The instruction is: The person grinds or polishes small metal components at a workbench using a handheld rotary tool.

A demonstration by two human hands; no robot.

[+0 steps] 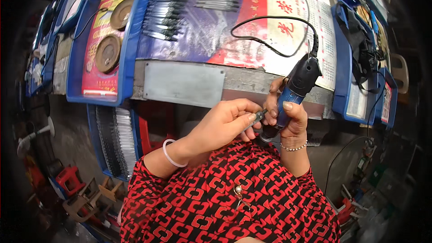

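My right hand [294, 119] is wrapped round a blue and black corded power tool [304, 77], shaped like a small grinder. The tool is tilted, with its cord end up and away from me and its other end down by my lap. Pinched between the thumb and fingers of my left hand [227, 119] is a small grey metal piece [259, 115] with a dark tip. Its exact kind is mostly hidden by my fingers. The piece sits right beside the tool body, close to my right fingertips. Both hands are held just in front of the table edge.
The black cord [274, 16] loops over a printed sheet [297, 40] on the table. Rows of slim metal pieces [166, 6] lie at the back. A blue tray [74, 76] with two brown round discs stands left; another blue tray [342, 81] holds black straps at right. Below left, a blue crate [101, 139] holds more slim pieces.
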